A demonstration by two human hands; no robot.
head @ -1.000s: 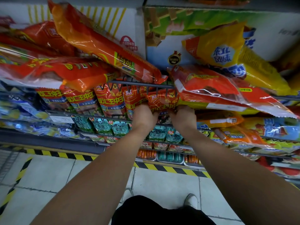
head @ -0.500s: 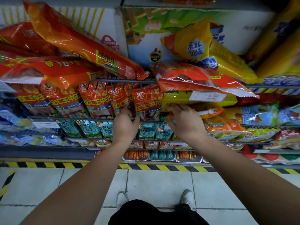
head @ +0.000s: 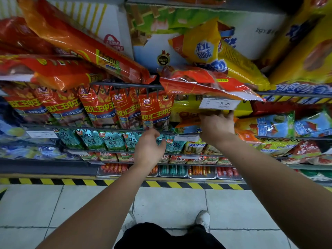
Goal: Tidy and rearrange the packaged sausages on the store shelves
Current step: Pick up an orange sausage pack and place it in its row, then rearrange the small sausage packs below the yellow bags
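At the middle rail of a store's sausage display, a row of red sausage packs (head: 125,108) hangs upright and evenly faced. Just to its right, an orange-and-yellow pack (head: 186,121) lies tilted and out of line beneath a price tag (head: 218,103). A person's right hand (head: 216,128) reaches up onto that pack, fingertips at its upper edge under the tag. The back of the hand hides whether they grip the pack or only press it. The left hand (head: 149,150) hovers just below the rightmost red pack, fingers loosely curled and holding nothing that shows.

Judging by the shelves, the red row looks finished and the work now sits at the jumbled right half. Blue packs (head: 274,124) to the right of the hand lie heaped at odd angles. On the shelf above, long red packs (head: 203,83) and a yellow pack (head: 215,51) sprawl crosswise over the rail in front of a printed carton (head: 179,24). All of these appear left to straighten.

Lower down, teal packs (head: 100,141) hang in order above trays of loose sausages (head: 172,170). Nearer the person are a yellow-and-black floor stripe (head: 71,182), pale floor tiles (head: 170,203) and a shoe (head: 203,218).
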